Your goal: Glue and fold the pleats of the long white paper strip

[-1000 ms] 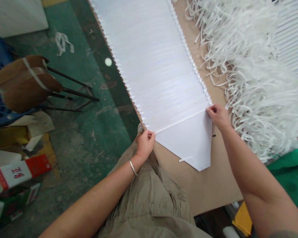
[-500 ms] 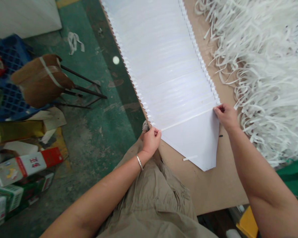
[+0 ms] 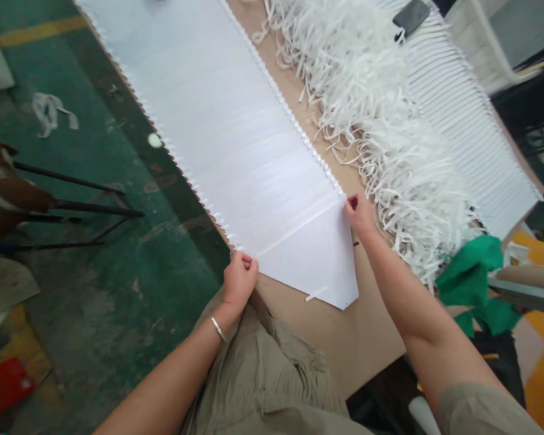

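A long row of overlapping white sheets (image 3: 208, 121) lies on the brown-topped table, with short strip ends sticking out along both side edges. Across the nearest sheet runs a narrow white strip (image 3: 299, 231). My left hand (image 3: 241, 279) pinches the strip's left end at the sheet's edge. At the opposite edge, my right hand (image 3: 359, 214) has its fingers closed on the right end. Below the strip, the nearest sheet tapers to a blunt point, and a short loose strip piece (image 3: 316, 294) lies on its lower edge.
Right of the sheets is a big heap of loose white strips (image 3: 403, 145). Beyond it lie more layered white sheets (image 3: 466, 115) and a dark phone (image 3: 411, 17). Green cloth (image 3: 474, 278) sits at the table's right end. A stool (image 3: 13, 193) stands on the green floor at left.
The view has swung to the right, bringing the phone and the second row of sheets into sight. Both hands still hold the strip at the sheet's two edges.
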Available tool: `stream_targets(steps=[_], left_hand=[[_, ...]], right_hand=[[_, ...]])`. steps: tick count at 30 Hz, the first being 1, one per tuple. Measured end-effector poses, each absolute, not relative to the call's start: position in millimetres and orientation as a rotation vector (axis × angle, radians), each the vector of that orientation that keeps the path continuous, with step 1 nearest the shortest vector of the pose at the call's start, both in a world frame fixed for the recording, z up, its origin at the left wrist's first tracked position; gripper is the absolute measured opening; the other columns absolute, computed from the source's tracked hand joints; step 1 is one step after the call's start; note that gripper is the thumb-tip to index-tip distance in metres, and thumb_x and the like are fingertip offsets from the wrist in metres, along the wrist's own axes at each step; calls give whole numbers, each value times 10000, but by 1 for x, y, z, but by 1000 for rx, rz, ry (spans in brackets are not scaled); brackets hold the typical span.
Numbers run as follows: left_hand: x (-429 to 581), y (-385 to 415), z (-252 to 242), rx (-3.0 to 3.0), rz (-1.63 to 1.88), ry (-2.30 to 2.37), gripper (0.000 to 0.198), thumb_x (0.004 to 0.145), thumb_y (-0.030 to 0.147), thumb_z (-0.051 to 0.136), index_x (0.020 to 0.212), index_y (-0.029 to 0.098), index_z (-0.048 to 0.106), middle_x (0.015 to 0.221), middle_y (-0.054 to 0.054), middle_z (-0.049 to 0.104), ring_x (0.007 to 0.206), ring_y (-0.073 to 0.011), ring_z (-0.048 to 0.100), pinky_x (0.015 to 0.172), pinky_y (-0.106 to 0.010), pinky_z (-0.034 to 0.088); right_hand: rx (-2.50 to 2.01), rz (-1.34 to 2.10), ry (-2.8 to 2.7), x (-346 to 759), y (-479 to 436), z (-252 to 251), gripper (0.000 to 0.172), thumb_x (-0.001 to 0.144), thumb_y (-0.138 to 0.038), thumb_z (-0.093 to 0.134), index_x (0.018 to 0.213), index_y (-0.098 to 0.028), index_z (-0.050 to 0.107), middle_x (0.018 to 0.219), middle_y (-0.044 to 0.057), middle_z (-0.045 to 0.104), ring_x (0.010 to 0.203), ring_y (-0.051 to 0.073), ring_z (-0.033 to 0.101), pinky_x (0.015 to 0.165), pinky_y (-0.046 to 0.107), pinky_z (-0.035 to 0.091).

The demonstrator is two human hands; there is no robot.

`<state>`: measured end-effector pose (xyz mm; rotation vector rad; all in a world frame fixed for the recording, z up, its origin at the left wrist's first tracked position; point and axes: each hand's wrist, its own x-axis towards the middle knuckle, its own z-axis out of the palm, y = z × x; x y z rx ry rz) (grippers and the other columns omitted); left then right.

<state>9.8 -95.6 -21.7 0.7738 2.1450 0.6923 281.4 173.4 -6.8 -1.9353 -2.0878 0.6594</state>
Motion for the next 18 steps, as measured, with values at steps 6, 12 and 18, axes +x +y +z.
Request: stream_targets(steps=[6, 12, 18], left_hand=[[10, -105, -10, 791, 787, 2081, 166, 836, 348, 593, 937, 239, 520, 730, 5, 639, 608, -186, 624, 602, -278, 438], [28, -100, 7, 800, 892, 1954, 118, 851, 310, 577, 936, 230, 573, 703, 11, 636, 654, -176, 624, 641, -270, 457], [55, -84, 33, 1041, 850, 1730, 119, 909, 249, 535, 939, 214, 644, 892, -55, 698, 795, -191, 657, 754, -304, 524]], right_hand=[[-2064, 273, -1942, 336, 183, 20, 308, 899, -433, 513, 1039, -189, 641, 940, 137, 699, 875, 284, 620, 875, 422, 475], [-2212, 288, -1980, 367, 197, 25, 268, 859, -411, 552, 881, -204, 720, 852, 131, 714, 849, 292, 622, 833, 410, 481], [-1830, 232, -2552, 381, 123, 62, 219, 882, -369, 581, 781, -217, 703, 1072, 158, 723, 1025, 334, 623, 957, 475, 450]])
